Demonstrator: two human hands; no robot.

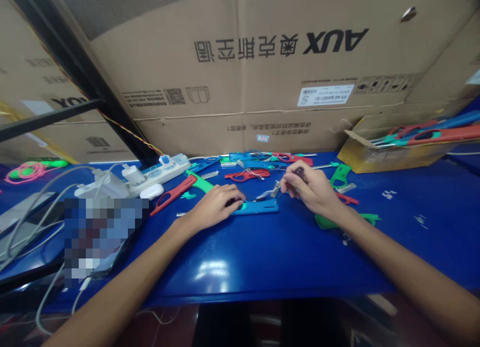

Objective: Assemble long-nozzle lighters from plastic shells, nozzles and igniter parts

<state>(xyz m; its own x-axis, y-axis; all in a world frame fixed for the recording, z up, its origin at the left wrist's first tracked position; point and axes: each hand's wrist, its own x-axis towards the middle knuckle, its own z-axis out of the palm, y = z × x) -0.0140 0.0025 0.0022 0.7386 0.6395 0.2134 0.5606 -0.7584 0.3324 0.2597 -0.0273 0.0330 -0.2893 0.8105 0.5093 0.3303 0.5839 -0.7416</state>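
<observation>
My left hand (215,207) is closed around a blue long-reach lighter (262,207), which lies along the table with its metal tube pointing left. My right hand (309,187) grips a small screwdriver by its dark handle (299,172), most of which the fingers hide. Its thin shaft slants down to the right end of the blue lighter; I cannot tell whether the tip touches. Just behind that end is a clear lighter part (275,188) with wires. A red handle shell (249,175) lies beyond my hands, and a green one (337,221) lies under my right forearm.
More lighters and shells (258,159) lie along the back, against a large cardboard box (240,97). An open carton (397,159) of lighters stands at back right. At left are a power strip (161,172), chargers, cables and a phone-like device (123,237) on the blue table (232,267).
</observation>
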